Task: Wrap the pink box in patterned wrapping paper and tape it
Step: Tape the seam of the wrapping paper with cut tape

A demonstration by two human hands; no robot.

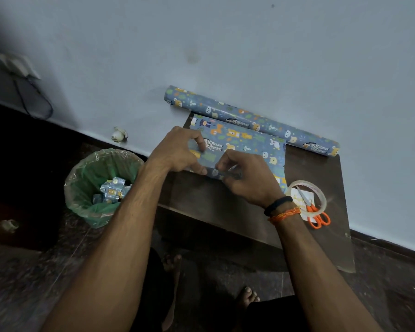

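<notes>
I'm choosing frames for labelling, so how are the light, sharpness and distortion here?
Head view: dim, bluish light; the upper left corner falls into dark vignette. Wide-angle bending tilts the wall line and table. Wrapping paper and scissors read clearly, the roll of tape shows slight sheen, and the right hand fingers look a little soft. The floor at the edges is smeared.
</notes>
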